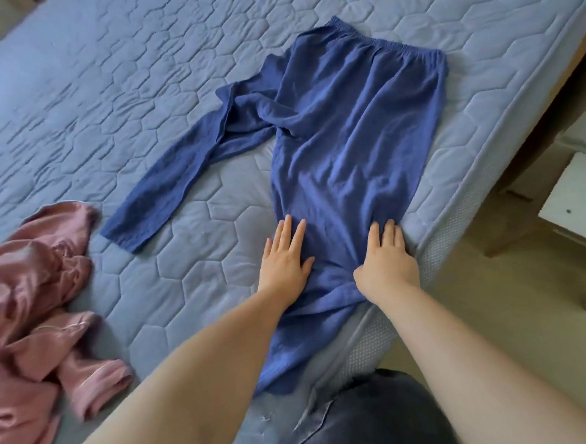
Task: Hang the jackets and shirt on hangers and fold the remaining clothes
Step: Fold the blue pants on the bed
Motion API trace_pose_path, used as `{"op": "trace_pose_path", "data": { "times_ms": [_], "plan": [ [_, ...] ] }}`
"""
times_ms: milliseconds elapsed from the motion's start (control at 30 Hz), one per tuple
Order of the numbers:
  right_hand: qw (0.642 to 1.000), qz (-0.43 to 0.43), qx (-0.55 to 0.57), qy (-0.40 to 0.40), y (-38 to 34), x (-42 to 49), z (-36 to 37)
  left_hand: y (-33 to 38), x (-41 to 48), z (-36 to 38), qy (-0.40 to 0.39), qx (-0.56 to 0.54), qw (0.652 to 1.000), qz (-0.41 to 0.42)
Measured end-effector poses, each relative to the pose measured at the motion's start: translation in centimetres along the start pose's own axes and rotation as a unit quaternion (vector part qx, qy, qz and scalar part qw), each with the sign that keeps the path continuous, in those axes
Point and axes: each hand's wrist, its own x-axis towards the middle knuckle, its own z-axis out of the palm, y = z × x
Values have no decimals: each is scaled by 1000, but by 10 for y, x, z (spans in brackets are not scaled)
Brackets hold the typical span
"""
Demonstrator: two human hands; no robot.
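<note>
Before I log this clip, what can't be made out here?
Head view:
pink garment: crumpled, cut by the left edge; type unclear.
blue trousers: lower leg partly covered by left hand and right hand.
white furniture: cut by the right edge.

No text, label, brand, number or sign can be read: none on the blue trousers (pixel 348 132) under the left hand (pixel 283 256) and right hand (pixel 386 260), none on the pink garment (pixel 31 289) left of them

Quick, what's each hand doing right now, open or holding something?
Left hand: open, fingers straight, pressing flat on the blue trousers.
Right hand: open, pressing on the same trousers.
</note>
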Motion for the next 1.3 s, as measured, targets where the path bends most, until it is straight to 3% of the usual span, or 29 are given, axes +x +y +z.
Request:
{"op": "trace_pose_path", "data": {
  "times_ms": [133,367,500,700,800,900,967,1100,1200,1300],
  "plan": [
    [991,-40,-114,-60,6,-7,-8,0,-38,-13,-17,-139,985,-105],
    [941,-94,-205,-252,8,1,-45,0,-87,-28,-85,-146,951,-261],
    [927,-107,-240,-266,-4,3,-50,-5,-91,-36,-174,-131,923,-317],
    [929,-144,-234,-248,12,10,-46,-9,-88,-40,-295,-121,896,-309],
    [932,-184,-199,-242,20,20,-49,-1,-103,-36,-288,-101,899,-313],
    [927,-221,-173,-249,40,12,-54,16,-138,-31,-231,-75,894,-378],
    [920,-237,-211,-229,52,-5,-55,25,-160,-27,-183,-128,867,-445],
    [934,-254,-212,-137,45,-41,-57,24,-190,-26,-56,-353,745,-563],
    [921,-331,-184,-92,30,-60,-57,19,-206,-27,38,-439,669,-599],
    [900,-391,-164,-98,7,-73,-55,12,-219,-24,140,-507,592,-611]
  ]
}}
